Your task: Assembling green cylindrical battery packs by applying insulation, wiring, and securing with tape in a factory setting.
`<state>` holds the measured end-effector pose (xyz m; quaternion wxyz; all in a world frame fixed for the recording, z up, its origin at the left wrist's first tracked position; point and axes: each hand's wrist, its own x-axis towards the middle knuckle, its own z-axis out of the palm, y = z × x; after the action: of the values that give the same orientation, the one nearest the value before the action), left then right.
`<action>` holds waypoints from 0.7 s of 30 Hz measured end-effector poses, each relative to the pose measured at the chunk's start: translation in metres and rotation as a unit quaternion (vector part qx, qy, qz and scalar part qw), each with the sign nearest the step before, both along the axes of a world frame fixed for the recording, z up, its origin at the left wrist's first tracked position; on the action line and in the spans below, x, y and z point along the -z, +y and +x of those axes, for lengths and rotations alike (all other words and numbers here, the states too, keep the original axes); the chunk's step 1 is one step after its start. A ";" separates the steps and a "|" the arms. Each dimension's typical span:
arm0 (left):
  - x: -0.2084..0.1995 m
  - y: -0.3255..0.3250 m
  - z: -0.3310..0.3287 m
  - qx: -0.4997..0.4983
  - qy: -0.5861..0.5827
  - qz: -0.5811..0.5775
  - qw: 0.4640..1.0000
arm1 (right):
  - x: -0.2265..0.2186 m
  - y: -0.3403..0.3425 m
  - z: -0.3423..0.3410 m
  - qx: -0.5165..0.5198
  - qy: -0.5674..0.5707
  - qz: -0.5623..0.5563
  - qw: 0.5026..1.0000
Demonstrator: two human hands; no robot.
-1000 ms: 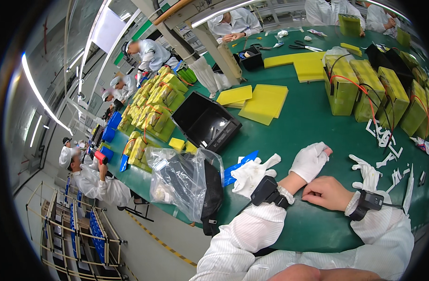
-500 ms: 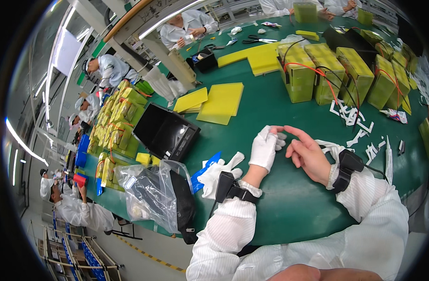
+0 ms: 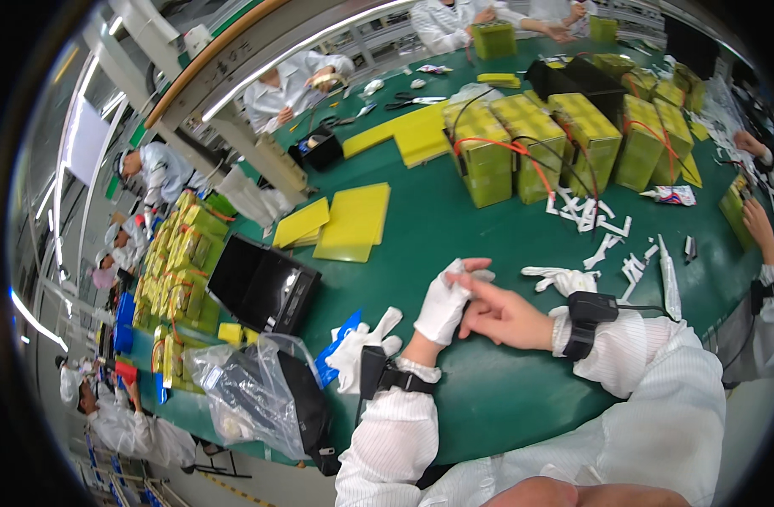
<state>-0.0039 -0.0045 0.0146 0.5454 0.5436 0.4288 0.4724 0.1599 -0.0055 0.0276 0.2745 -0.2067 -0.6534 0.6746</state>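
Note:
My left hand point(image 3: 442, 311) wears a white glove that leaves the fingertips bare. Its fingers stretch out loosely and hold nothing. Bare, my right hand point(image 3: 514, 321) reaches across from the right, with its fingers on the gloved left fingers and the glove's edge; the exact contact is partly hidden. Another white glove point(image 3: 564, 280) lies flat just beyond my right wrist. Left of my left wrist, more white gloves point(image 3: 359, 353) rest partly on a blue packet point(image 3: 329, 365). Both wrists carry black strapped devices.
Yellow-wrapped battery packs point(image 3: 482, 160) with red and black wires stand at the back right. White scraps point(image 3: 583, 211) lie before them. Yellow sheets point(image 3: 353, 221), an open black case point(image 3: 264, 283) and a clear plastic bag point(image 3: 248, 389) are to the left. A co-worker's hands point(image 3: 754, 221) show at right.
My view has shifted, so the scene sits further left. My right hand has moved in against the left glove, its fingers now overlapping the left fingers.

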 end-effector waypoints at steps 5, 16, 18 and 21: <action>-0.002 -0.005 -0.003 0.073 -0.045 -0.035 0.996 | 0.004 -0.003 -0.003 -0.054 -0.062 0.098 0.992; -0.002 -0.004 0.001 0.047 -0.041 -0.073 0.995 | 0.015 0.000 -0.002 -0.022 -0.073 0.128 0.989; -0.001 -0.003 0.001 0.042 -0.035 -0.059 0.997 | 0.013 0.000 -0.003 -0.018 -0.075 0.130 0.989; -0.003 -0.004 0.000 0.037 -0.028 -0.053 0.998 | 0.007 -0.001 -0.004 -0.012 -0.065 0.128 0.990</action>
<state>-0.0039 -0.0086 0.0181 0.6024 0.5162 0.4170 0.4436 0.1557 -0.0066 0.0206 0.2471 -0.2056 -0.7532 0.5739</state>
